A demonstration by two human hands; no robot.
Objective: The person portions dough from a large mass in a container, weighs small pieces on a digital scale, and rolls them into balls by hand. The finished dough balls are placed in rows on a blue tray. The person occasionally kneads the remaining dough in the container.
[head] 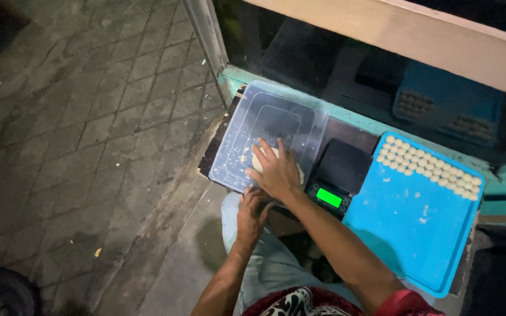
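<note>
Left hand (252,215): fingers loosely spread, steadying the clear tub's (235,146) near rim.
Right hand (277,171): fingers curled over the dough lump (260,159) inside the tub.
Beyond the fingertips: scale (338,175), blue tray (411,228) of dough balls (428,167).
Risk: sticky dough may drag the light tub off the ledge.

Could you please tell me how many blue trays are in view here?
1: the blue tray lies right of the black scale, dough balls lining its far edge. A bluish shape in the glass behind looks like its reflection.

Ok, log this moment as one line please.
right hand: on dough lump in clear tub | left hand: at tub edge | scale: lit | blue tray: dough balls
</note>
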